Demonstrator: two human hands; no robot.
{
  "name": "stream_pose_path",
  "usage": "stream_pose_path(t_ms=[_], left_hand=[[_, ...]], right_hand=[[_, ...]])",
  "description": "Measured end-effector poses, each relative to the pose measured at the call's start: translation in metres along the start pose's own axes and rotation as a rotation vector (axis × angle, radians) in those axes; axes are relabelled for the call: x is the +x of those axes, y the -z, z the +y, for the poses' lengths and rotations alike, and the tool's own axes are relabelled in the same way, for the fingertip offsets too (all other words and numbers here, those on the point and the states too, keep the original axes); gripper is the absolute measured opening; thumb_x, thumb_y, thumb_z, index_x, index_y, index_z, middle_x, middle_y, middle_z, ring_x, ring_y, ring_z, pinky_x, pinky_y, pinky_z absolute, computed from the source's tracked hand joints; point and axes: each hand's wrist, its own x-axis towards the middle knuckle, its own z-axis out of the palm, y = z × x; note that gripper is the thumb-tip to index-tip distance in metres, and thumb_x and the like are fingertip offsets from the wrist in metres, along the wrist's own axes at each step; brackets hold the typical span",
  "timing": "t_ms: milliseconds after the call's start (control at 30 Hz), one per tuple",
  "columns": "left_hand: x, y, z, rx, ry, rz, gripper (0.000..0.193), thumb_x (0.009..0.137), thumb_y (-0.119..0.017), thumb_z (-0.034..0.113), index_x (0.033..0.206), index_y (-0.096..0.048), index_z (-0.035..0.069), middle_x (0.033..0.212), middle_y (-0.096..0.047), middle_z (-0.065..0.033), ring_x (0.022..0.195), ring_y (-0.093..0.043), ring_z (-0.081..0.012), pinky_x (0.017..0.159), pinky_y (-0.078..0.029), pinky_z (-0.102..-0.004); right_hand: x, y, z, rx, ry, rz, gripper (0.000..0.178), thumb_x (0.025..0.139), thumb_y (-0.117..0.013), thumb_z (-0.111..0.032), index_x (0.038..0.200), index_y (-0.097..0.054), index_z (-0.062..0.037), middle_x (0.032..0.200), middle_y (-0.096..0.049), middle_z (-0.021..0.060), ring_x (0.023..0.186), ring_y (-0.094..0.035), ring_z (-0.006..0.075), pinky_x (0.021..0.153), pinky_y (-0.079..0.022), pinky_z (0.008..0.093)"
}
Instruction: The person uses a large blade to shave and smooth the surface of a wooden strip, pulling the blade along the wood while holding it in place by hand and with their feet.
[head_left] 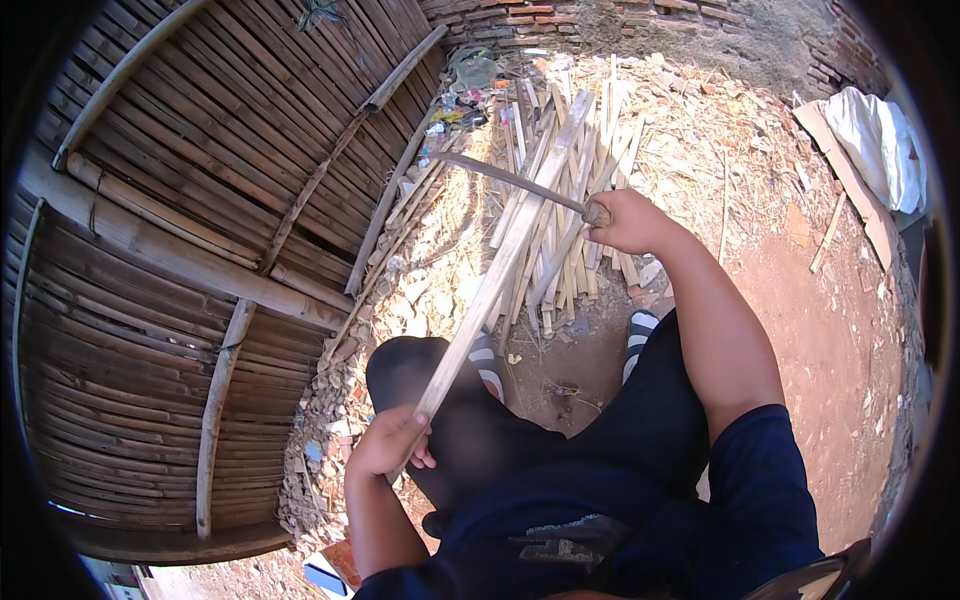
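My left hand (390,441) is closed round the near end of a long pale wooden strip (478,318), close to my left thigh. The strip slants away from me, up and to the right, and its far part lies over the pile. In my right hand (634,222) is a machete (502,176), gripped by its wooden handle. Its long dark blade points left and slightly away, crossing over the strip. I cannot tell whether blade and wood touch. Beneath them lies a heap of wooden strips (566,268), in front of my sandalled feet.
A bamboo slat wall (240,130) rises close on the left, with rubble (415,285) along its foot. Dry straw and chips (690,130) cover the ground beyond the heap. A brick wall (540,22) stands at the back. White sacking (868,140) lies at the far right.
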Motion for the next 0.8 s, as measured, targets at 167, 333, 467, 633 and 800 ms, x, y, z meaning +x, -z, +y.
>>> stream_pose_path(t_ms=[167, 333, 467, 633, 800], left_hand=[[-0.002, 0.000, -0.001, -0.022, -0.010, -0.028, 0.037, 0.104, -0.052, 0.035, 0.091, -0.058, 0.001, 0.062, -0.058, -0.0058, 0.056, -0.066, -0.0201, 0.051, -0.050, -0.0260], [0.002, -0.003, 0.007, 0.053, 0.012, -0.004, 0.037, 0.104, -0.052, 0.036, 0.089, -0.056, 0.002, 0.060, -0.058, -0.0056, 0.056, -0.068, -0.0206, 0.050, -0.051, -0.0264], [-0.001, -0.005, 0.010, 0.095, 0.023, 0.032, 0.035, 0.105, -0.052, 0.034, 0.089, -0.056, 0.003, 0.060, -0.059, -0.0048, 0.056, -0.068, -0.0203, 0.050, -0.051, -0.0262], [0.000, -0.001, 0.002, -0.011, 0.010, 0.000, 0.036, 0.104, -0.052, 0.035, 0.089, -0.057, 0.003, 0.059, -0.058, -0.0050, 0.055, -0.068, -0.0211, 0.048, -0.051, -0.0273], [0.000, 0.001, -0.004, 0.027, -0.004, -0.011, 0.037, 0.104, -0.052, 0.036, 0.089, -0.057, 0.003, 0.059, -0.058, -0.0055, 0.055, -0.068, -0.0213, 0.049, -0.051, -0.0275]], right_hand=[[-0.033, -0.004, -0.062, -0.189, 0.378, -0.238, 0.037, 0.074, -0.079, -0.031, 0.103, -0.070, -0.0088, 0.088, -0.069, 0.0199, 0.087, -0.066, 0.0402, 0.076, -0.052, 0.0470], [0.012, -0.001, 0.021, 0.106, 0.000, -0.172, 0.038, 0.075, -0.075, -0.022, 0.107, -0.068, -0.0036, 0.091, -0.069, 0.0176, 0.085, -0.067, 0.0312, 0.076, -0.051, 0.0416], [0.017, 0.010, 0.044, 0.319, -0.338, 0.081, 0.048, 0.074, -0.073, -0.020, 0.116, -0.066, 0.0001, 0.103, -0.069, 0.0221, 0.096, -0.067, 0.0324, 0.084, -0.051, 0.0416], [-0.010, 0.010, -0.020, -0.052, 0.023, -0.135, 0.045, 0.075, -0.073, -0.023, 0.115, -0.067, -0.0027, 0.104, -0.069, 0.0222, 0.102, -0.066, 0.0365, 0.087, -0.052, 0.0440], [-0.032, 0.007, -0.072, -0.232, 0.266, -0.361, 0.038, 0.075, -0.073, -0.023, 0.108, -0.069, -0.0057, 0.099, -0.070, 0.0185, 0.100, -0.066, 0.0366, 0.086, -0.052, 0.0456]])
